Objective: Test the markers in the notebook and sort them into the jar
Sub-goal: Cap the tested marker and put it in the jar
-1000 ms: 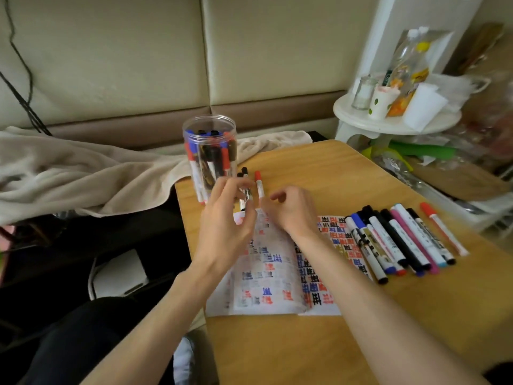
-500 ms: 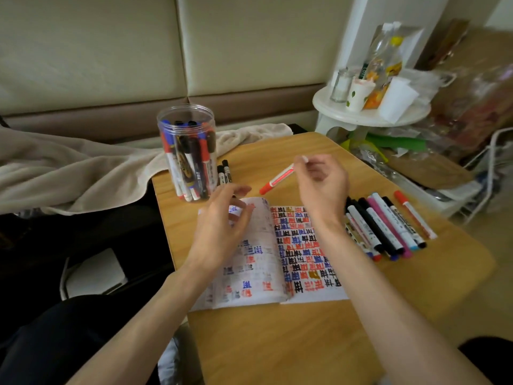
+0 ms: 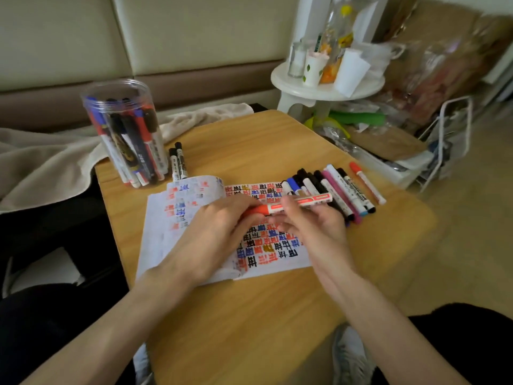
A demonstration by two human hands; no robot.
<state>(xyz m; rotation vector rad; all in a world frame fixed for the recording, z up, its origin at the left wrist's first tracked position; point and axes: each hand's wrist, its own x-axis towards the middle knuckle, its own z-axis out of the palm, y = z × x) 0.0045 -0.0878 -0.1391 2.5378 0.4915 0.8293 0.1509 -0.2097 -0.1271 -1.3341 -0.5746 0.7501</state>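
Note:
An open notebook (image 3: 277, 251) covered in red, blue and black test marks lies on the wooden table (image 3: 249, 315). Both hands hold one red marker (image 3: 302, 202) level above its right page. My left hand (image 3: 219, 232) grips the red cap end, while my right hand (image 3: 313, 226) pinches the white barrel. A clear plastic jar (image 3: 125, 134) with several markers standing in it sits at the table's back left. Two black markers (image 3: 177, 162) lie beside the jar. A row of several markers (image 3: 338, 187) lies to the right of the notebook.
A beige blanket (image 3: 41, 162) drapes over the sofa edge at left. A small white round stand (image 3: 327, 87) with cups and bottles is behind the table. Bags and clutter (image 3: 416, 120) fill the floor at right. My knees flank the table's near edge.
My right hand picked the red marker up from beside the jar and brought it down over the notebook. My left hand moved in and closed on its cap end. The camera tilted down and right.

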